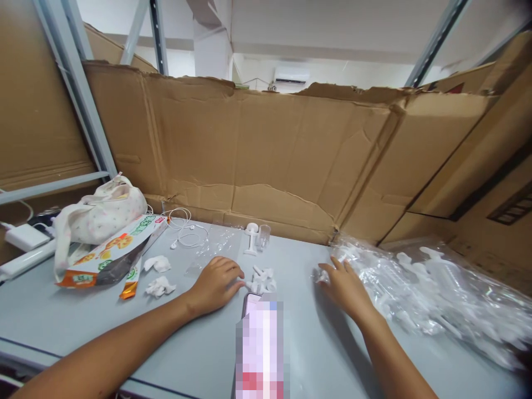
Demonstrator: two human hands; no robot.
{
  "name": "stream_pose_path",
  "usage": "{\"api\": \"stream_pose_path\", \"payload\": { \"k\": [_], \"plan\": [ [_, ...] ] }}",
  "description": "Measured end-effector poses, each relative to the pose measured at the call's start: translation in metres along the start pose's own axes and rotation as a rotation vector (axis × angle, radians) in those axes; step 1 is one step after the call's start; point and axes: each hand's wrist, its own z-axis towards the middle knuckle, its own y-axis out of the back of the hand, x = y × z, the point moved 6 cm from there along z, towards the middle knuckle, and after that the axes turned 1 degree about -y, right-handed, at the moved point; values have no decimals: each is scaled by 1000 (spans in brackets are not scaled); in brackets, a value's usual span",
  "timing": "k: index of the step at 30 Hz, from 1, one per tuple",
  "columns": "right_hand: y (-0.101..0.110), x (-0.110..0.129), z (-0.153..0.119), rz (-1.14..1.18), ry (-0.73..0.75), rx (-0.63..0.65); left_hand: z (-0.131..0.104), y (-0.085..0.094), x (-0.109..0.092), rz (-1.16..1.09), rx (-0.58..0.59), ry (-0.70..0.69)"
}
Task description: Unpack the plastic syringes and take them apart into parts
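My left hand [216, 285] rests on the grey table, fingers loosely curved and a gap between thumb and index finger. Its fingertips come right up to a small heap of white plastic parts [262, 280]; whether they touch is hard to tell. On the right, my right hand [346, 288] has thumb and index finger around a crinkled bit of clear plastic [318, 274], its other fingers spread. Beside that hand lies a large clear plastic bag [432, 293] full of white plastic pieces. Behind the heap, a white T-shaped part [250, 239] stands next to a clear cylinder [264, 236].
A phone [260, 343] with a blurred screen lies between my arms. To the left are crumpled tissues [160, 285], an opened snack box [112, 255], a white cloth bag [103, 213], white earphones [189, 235] and a flat clear bag [216, 244]. Cardboard [270, 149] walls the back.
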Motion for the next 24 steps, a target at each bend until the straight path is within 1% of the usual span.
{"api": "stream_pose_path", "payload": {
  "k": [2, 4, 5, 7, 8, 10, 12, 13, 14, 16, 20, 22, 24],
  "plan": [
    [8, 12, -8, 62, 84, -27, 0, -1, 0, -1, -5, -1],
    [19, 19, -14, 164, 138, -90, 1, -1, 0, -5, -18, -1],
    [24, 18, -15, 193, 123, -127, 2, 0, 0, -7, -27, 0],
    [30, 9, -16, 174, 18, -166, 2, 0, 1, -10, -41, 3],
    [29, 2, -15, 138, -58, -153, 2, 0, 1, -11, -45, 5],
    [22, -10, -13, 92, -175, -55, 1, 0, 1, -15, -51, 8],
    [13, -17, -10, 123, -208, 56, 1, 1, 1, -20, -52, 8],
    [9, -17, -9, 148, -196, 86, 0, 1, 1, -22, -53, 8],
    [7, -17, -8, 169, -177, 93, 0, 1, 1, -23, -52, 10],
    [5, -14, -6, 197, -150, 68, 0, 2, 2, -25, -50, 15],
    [2, -14, -3, 265, -177, 8, 0, 3, 1, -27, -47, 20],
    [-3, -17, -1, 313, -202, 21, 0, 4, 1, -29, -48, 22],
    [-9, -21, 1, 353, -220, 62, -1, 5, 1, -31, -50, 23]
  ]
}}
